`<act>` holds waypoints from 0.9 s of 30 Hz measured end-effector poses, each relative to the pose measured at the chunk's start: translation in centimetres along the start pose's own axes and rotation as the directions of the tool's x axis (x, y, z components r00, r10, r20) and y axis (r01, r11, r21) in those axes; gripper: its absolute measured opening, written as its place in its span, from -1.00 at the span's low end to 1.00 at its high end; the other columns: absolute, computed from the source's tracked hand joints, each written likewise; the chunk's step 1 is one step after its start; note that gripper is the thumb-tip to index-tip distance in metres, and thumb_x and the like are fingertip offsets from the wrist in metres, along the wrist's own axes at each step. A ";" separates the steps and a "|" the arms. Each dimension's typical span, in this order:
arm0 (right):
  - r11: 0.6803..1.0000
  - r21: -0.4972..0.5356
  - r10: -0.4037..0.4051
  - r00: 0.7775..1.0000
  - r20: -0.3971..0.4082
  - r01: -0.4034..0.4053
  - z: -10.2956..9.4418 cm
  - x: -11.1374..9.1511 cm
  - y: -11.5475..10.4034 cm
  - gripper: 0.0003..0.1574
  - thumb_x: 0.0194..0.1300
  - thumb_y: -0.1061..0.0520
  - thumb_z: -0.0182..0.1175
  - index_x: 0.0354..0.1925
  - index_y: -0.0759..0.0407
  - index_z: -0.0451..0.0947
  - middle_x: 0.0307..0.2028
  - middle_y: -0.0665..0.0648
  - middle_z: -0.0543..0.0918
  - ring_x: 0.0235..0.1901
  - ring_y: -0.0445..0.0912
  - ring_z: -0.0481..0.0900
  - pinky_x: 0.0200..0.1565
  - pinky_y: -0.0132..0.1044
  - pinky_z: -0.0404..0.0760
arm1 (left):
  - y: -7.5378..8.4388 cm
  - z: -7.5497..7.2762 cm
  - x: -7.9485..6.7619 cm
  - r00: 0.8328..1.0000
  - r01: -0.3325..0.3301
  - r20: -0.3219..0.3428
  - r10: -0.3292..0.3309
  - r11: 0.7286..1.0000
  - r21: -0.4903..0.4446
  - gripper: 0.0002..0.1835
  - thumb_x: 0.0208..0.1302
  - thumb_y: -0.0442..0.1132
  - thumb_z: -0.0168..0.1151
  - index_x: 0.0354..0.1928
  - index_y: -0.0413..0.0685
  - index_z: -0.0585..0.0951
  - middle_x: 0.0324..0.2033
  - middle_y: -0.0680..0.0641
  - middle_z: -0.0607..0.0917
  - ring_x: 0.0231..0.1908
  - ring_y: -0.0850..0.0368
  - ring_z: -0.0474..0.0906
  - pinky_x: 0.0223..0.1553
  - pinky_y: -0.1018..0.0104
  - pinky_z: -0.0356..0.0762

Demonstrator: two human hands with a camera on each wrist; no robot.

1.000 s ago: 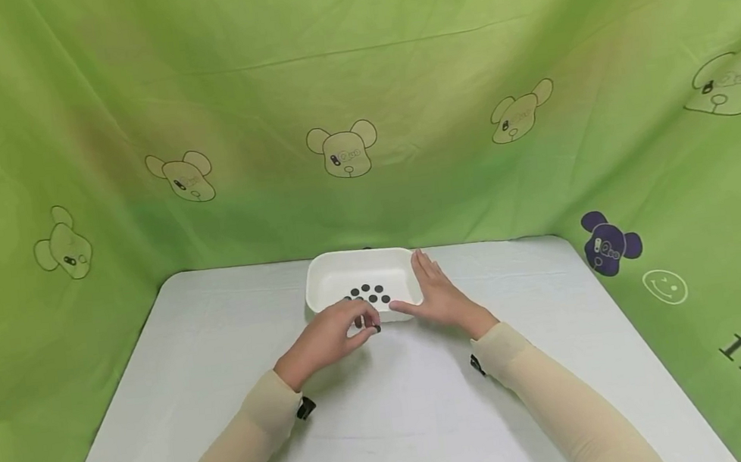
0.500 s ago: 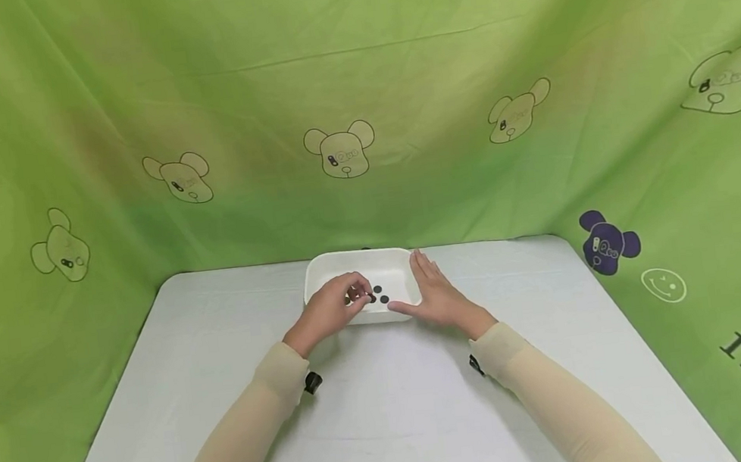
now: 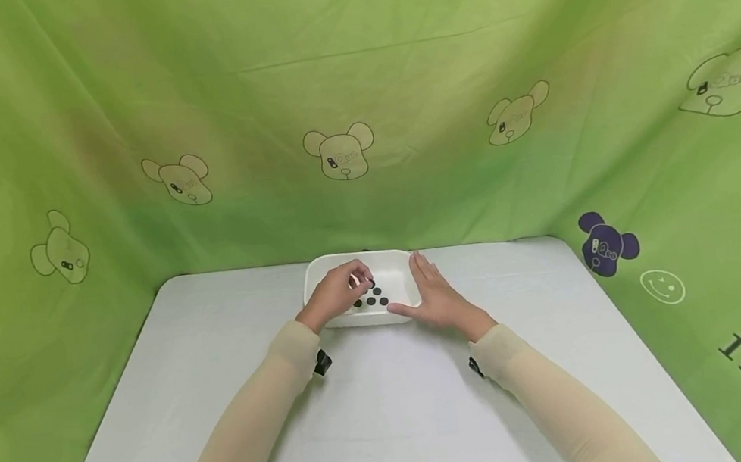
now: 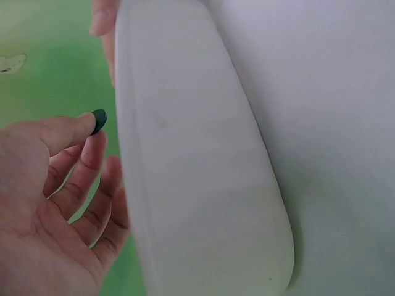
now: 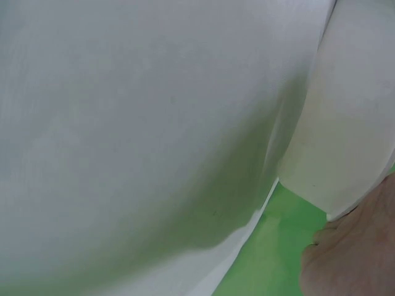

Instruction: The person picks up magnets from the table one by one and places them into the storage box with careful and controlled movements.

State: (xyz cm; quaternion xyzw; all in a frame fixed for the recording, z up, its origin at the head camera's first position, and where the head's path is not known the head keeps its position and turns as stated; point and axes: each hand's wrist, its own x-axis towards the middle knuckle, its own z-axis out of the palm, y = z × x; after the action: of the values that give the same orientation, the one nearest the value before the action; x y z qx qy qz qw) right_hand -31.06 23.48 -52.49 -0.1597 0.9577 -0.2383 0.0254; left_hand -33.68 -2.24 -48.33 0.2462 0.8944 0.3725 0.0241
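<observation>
A white rectangular tub (image 3: 391,264) stands at the far side of the table, with several small dark round discs (image 3: 371,302) inside. My left hand (image 3: 335,293) is over the tub's left half. Between thumb and index finger it pinches one more disc (image 4: 99,121), dark green and glossy in the left wrist view; the other fingers are bent loosely. The hand hides part of the tub's inside. At the right end, my right hand (image 3: 443,302) rests on the rim with straight fingers, its thumb along the near edge. Only part of this hand shows in the right wrist view.
A white cloth covers the table (image 3: 399,426). Green curtains (image 3: 354,210) with printed bear heads stand close behind the tub and at both sides. Dark wrist devices (image 3: 322,362) sit at both sleeves.
My left hand has moved forward from in front of the tub to above its inside, pinching a disc. My right hand has stayed on the tub's right end.
</observation>
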 end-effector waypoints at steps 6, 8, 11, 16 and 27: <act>1.000 0.008 -0.010 1.000 -0.013 0.010 -0.1 -0.2 -0.3 0.61 0.35 -0.62 0.22 0.70 0.36 -0.35 0.72 0.36 -0.28 0.71 0.18 -0.31 0.66 0.06 -0.20 | -0.1 0.2 0.9 0.998 0.059 0.004 -0.059 0.998 0.016 -0.96 0.55 -0.22 0.32 -0.07 0.02 0.67 -0.17 0.02 0.73 -0.17 0.12 0.59 -0.10 0.21 0.57; 1.000 0.006 -0.008 1.000 -0.013 0.008 -0.2 -0.3 -0.4 0.60 0.35 -0.61 0.23 0.70 0.36 -0.36 0.72 0.35 -0.30 0.71 0.19 -0.31 0.66 0.06 -0.21 | -0.3 0.4 1.2 0.998 0.068 0.000 -0.068 0.998 0.016 -0.95 0.55 -0.21 0.32 -0.07 0.00 0.67 -0.18 0.02 0.72 -0.18 0.12 0.59 -0.11 0.20 0.56; 1.000 0.003 -0.011 1.000 -0.019 0.011 -0.2 -0.3 -0.4 0.60 0.36 -0.59 0.24 0.70 0.37 -0.35 0.72 0.36 -0.29 0.71 0.20 -0.30 0.66 0.07 -0.20 | -0.5 0.6 1.5 0.997 0.077 0.001 -0.077 0.997 0.019 -0.95 0.55 -0.22 0.32 -0.08 -0.01 0.67 -0.19 0.02 0.72 -0.19 0.12 0.59 -0.10 0.19 0.56; 1.000 -0.002 -0.006 1.000 -0.016 0.006 -0.3 -0.3 -0.2 0.60 0.36 -0.59 0.25 0.70 0.36 -0.36 0.72 0.36 -0.30 0.71 0.18 -0.32 0.66 0.06 -0.21 | -0.7 0.8 2.0 0.995 0.101 0.009 -0.102 0.994 0.032 -0.93 0.55 -0.21 0.33 -0.06 0.00 0.68 -0.16 0.01 0.74 -0.21 0.14 0.60 -0.10 0.20 0.56; 1.000 0.004 -0.008 1.000 -0.015 0.008 -0.3 -0.3 -0.5 0.61 0.36 -0.60 0.24 0.69 0.37 -0.36 0.71 0.37 -0.29 0.70 0.23 -0.29 0.66 0.08 -0.20 | -1.3 1.4 2.7 0.985 0.172 0.013 -0.173 0.984 0.046 -0.93 0.54 -0.20 0.33 -0.05 0.02 0.68 -0.12 -0.02 0.73 -0.21 0.12 0.58 -0.15 0.24 0.52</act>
State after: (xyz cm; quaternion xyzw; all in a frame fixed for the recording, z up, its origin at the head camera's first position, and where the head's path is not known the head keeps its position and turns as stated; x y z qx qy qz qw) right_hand -30.64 23.34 -52.02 -0.1615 0.9568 -0.2413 0.0176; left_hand -36.27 -0.84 -49.86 0.1714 0.9202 0.3469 0.0584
